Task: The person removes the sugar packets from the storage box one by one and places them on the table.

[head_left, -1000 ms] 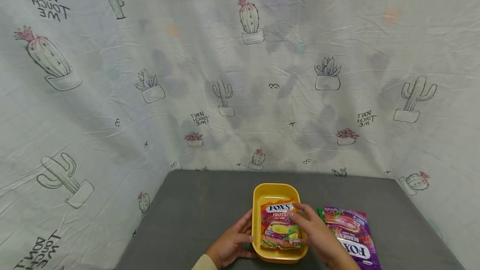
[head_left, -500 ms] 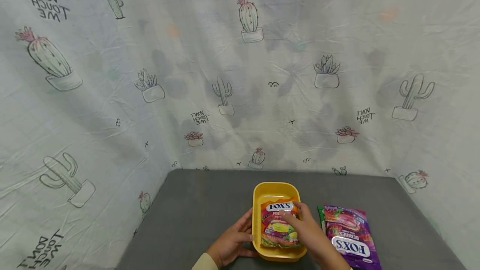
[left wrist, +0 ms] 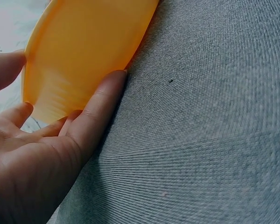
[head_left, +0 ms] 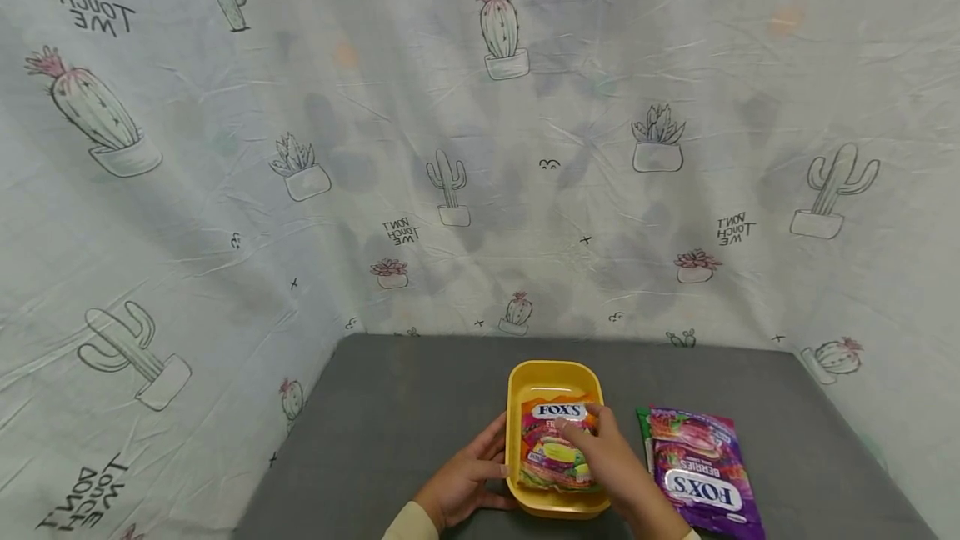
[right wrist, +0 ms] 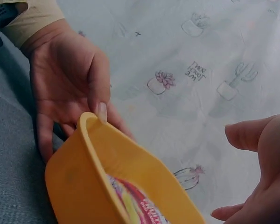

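A yellow rectangular container [head_left: 555,375] stands on the grey table, its long side pointing away from me. Inside lies a colourful Fox's Fruits candy bag [head_left: 557,448], toward the near end. My left hand [head_left: 467,475] holds the container's left side, thumb at the rim and fingers along the outer wall; the right wrist view shows this left thumb [right wrist: 101,112] on the rim. Over the bag's right part and the right rim is my right hand [head_left: 613,465], thumb extended across the bag. In the right wrist view its thumb [right wrist: 247,135] and a finger stand apart; any contact is hard to tell.
Right of the container, a purple Fox's Berries candy bag [head_left: 701,473] lies upside down to me, with a green packet edge [head_left: 643,427] showing beneath it. A pale cactus-print sheet [head_left: 525,148] hangs behind and beside the grey table [head_left: 390,407].
My right hand has slid left over the candy bag, its thumb reaching farther across. More of the purple bag shows beside the forearm. The left hand stays at the container.
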Demonstrator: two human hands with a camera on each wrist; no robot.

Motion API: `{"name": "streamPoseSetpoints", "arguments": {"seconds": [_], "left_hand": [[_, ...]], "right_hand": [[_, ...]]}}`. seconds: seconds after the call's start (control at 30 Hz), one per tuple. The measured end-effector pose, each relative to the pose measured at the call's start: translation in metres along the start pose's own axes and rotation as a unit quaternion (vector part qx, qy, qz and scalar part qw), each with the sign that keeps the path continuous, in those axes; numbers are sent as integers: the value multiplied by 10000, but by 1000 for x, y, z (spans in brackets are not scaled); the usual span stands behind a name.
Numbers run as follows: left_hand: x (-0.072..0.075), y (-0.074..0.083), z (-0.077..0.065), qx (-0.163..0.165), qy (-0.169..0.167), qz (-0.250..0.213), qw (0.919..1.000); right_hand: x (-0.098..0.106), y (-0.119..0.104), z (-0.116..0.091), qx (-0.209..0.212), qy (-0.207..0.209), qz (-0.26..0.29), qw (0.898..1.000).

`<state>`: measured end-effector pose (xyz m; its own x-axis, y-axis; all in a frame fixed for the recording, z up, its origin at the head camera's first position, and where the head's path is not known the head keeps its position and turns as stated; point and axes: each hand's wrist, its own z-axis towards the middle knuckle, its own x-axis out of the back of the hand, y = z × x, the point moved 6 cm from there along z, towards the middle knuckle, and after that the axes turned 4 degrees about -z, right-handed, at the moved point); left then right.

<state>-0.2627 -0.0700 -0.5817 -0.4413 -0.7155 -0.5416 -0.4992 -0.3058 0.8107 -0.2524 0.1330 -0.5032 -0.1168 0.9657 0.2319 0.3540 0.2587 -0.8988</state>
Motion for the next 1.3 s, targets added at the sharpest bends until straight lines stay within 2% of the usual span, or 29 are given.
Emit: {"name": "streamPoseSetpoints", "arguments": {"seconds": [0.37, 0.57, 1.0, 1.3], "left_hand": [[-1, 3, 0, -47, -51, 20, 10000], [-1, 4, -1, -69, -60, 56, 9999], [-2, 4, -1, -63, -8, 83, 9999], [-1, 2, 0, -14, 13, 35, 10000]], "right_hand": [[-9, 6, 3, 42, 201, -125, 9997], [-17, 9, 10, 84, 195, 25, 9998], [-15, 15, 14, 26, 288, 150, 9995], [-12, 21, 20, 50, 178, 634, 9978]]}}
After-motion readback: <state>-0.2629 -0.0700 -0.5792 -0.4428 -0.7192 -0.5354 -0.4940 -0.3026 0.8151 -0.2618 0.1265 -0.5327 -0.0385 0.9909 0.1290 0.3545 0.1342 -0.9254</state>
